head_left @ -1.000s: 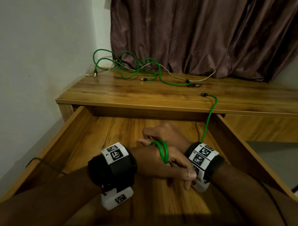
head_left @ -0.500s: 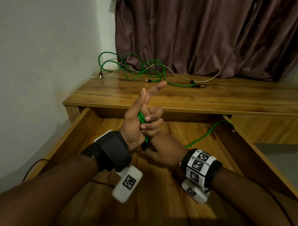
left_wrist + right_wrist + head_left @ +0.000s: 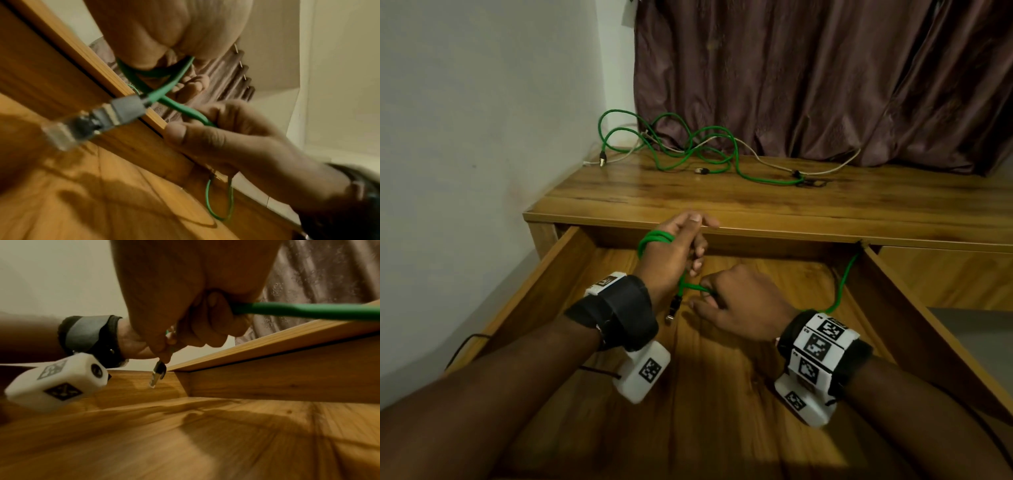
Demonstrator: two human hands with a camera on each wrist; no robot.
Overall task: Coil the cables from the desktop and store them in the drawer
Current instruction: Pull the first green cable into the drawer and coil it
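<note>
While wound round left hand (image 3: 671,253), green cable (image 3: 654,238), right hand (image 3: 739,305) pinching.

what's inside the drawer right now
Both hands, left hand and right hand, coiling a green cable over the drawer. Arms cover its front floor.

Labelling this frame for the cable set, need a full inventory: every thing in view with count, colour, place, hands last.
green cable in hand: 1, green, looped round the left hand above the open drawer, runs on through the right hand to the drawer's right corner
plug: 1, dark, hangs below the left hand
loose cables: several, green and off-white, tangled at the desktop's back
desktop: 1, wood
drawer: 1, wood, pulled open
curtain: 1, dark brown, behind desk
wall: white, left
wrist cameras: 2, white
left hand: holds the coil
right hand: pinches the cable
</note>
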